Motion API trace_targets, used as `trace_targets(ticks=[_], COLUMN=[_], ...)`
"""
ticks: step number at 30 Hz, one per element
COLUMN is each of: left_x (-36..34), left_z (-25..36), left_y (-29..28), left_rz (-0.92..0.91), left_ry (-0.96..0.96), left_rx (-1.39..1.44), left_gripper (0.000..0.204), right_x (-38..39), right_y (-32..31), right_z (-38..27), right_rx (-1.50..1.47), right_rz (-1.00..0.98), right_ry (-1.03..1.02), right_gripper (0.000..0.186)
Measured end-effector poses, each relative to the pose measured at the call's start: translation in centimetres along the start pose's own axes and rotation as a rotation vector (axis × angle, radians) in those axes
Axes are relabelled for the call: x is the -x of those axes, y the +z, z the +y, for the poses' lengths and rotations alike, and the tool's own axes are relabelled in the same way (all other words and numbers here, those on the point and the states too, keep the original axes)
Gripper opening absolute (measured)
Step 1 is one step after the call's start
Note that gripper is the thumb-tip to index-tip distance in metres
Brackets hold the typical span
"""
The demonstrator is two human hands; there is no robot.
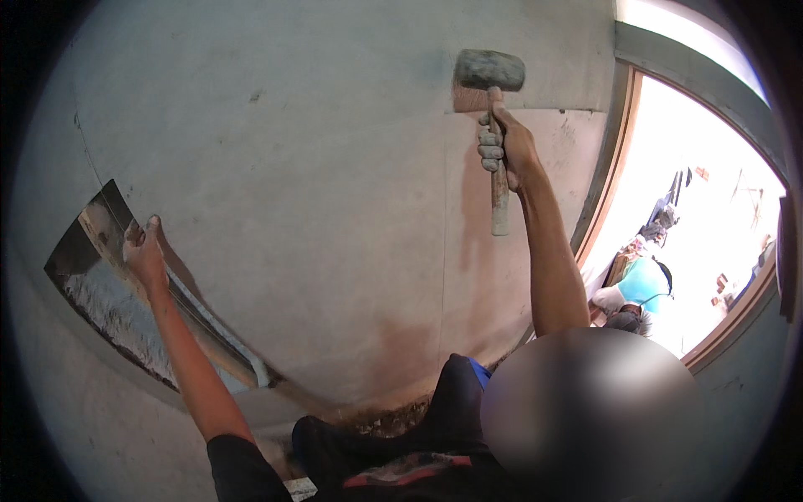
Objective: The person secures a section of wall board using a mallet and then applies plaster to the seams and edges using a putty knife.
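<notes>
My right hand [507,149] is raised against the upper wall, fingers wrapped round the handle of a rubber mallet [490,70]. The mallet's dark, dusty head points up and its handle hangs below my fist. A reddish-brown patch [470,99] shows on the wall just under the head. At the left, my left hand [145,249] is closed on the edge of a large grey wall panel [335,209], beside an opening; the thumb points up and the other fingers are largely hidden. Inside the opening are a wooden strip [100,238] and a rough pale surface [117,305].
A wood-framed doorway [609,159] stands at the right. Beyond it another person in a turquoise top [644,283] is bent over in bright light. My dark-trousered knees [456,393] are close to the wall's foot. A blurred patch covers the lower right.
</notes>
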State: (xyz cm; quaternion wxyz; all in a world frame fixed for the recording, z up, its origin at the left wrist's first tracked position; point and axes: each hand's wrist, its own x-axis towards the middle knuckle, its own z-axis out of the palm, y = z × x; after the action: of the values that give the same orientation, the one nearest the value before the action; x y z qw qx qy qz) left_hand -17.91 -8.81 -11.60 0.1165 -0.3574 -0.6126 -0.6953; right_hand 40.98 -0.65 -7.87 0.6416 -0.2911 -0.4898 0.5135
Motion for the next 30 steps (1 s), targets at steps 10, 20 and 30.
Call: trace_targets(ticks=[10,20,30], left_x=[-0.2,0.9,2.4], left_z=[-0.1,-0.5,-0.6], left_y=[0.5,0.9,1.0], left_rz=[-0.008,0.088,0.177], left_ry=[0.029,0.021,0.103], left_rx=[0.160,-0.002,0.226], left_gripper=[0.061,0.057,0.043], right_x=[0.3,-0.8,-0.9], right_y=[-0.5,-1.2,0.5], right_z=[0.0,1.4,2.7], right_rx=[0.023,0.117,0.221], right_rz=[0.017,0.080,0.070], right_ry=[-0.046,-0.020,-0.039], right_gripper=[0.033,0.030,0.034])
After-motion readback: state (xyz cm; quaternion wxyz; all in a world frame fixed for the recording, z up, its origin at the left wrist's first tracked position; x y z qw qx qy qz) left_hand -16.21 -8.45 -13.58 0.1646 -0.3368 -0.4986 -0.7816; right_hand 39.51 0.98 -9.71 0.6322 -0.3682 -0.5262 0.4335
